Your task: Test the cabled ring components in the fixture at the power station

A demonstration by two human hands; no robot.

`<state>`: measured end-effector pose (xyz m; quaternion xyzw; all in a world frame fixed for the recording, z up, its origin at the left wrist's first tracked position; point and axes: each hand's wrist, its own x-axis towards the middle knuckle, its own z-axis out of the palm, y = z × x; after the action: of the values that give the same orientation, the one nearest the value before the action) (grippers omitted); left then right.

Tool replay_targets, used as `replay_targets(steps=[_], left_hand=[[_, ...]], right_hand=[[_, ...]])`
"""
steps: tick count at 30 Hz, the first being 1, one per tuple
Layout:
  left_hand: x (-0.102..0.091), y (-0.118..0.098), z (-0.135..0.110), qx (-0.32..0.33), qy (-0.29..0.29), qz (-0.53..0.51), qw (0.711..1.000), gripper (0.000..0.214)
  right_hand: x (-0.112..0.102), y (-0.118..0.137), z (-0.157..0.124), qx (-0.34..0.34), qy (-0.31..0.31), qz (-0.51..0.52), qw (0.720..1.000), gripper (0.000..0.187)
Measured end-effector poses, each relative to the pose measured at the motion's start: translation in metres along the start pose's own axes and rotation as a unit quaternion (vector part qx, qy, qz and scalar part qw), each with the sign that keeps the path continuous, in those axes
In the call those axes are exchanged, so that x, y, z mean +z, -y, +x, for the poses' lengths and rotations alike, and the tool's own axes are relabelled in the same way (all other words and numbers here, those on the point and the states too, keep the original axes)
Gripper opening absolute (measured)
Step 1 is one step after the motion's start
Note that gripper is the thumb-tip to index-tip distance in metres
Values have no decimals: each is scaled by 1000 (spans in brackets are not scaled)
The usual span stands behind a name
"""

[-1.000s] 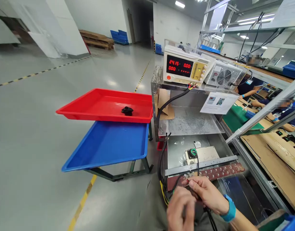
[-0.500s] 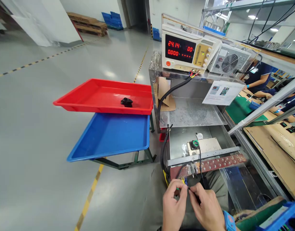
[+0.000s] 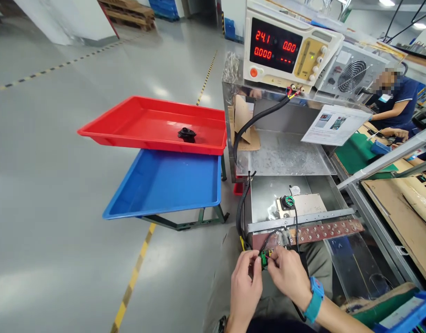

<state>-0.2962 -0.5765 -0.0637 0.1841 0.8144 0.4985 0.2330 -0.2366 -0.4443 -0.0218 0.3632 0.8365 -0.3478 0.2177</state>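
My left hand (image 3: 245,283) and my right hand (image 3: 289,276) meet over my lap and both pinch a small green and black connector (image 3: 264,257) on a thin black wire. That wire runs up to a round black part with a green ring (image 3: 287,201), which sits on a beige block (image 3: 305,205) in the metal test box (image 3: 268,194). A blue band is on my right wrist. A brown strip with holes (image 3: 324,231) crosses the front of the box just beyond my fingers.
A power supply (image 3: 285,46) with red digits stands on top of the box, a thick black cable (image 3: 257,121) hanging from it. To the left are a red tray (image 3: 143,122) with one black part (image 3: 187,134) above a blue tray (image 3: 164,185). Other people work at the right.
The view has tilted down and closer. My hands have risen slightly toward the box and come together on the connector, which now shows between my fingertips.
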Motion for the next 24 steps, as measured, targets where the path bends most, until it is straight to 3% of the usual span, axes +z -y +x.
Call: replay_targets(steps=[9,17,24], left_hand=[[-2,6,-11,136,45,91,986,31],[-4,2,-2,175,53,136,974,35],[1,27,1,278,5,186,942,30]], right_hand=[[0,11,14,27,34,-35,998,11],[5,12,16,20,25,-46,998,10],[8,14,18,21,36,-59,997,9]])
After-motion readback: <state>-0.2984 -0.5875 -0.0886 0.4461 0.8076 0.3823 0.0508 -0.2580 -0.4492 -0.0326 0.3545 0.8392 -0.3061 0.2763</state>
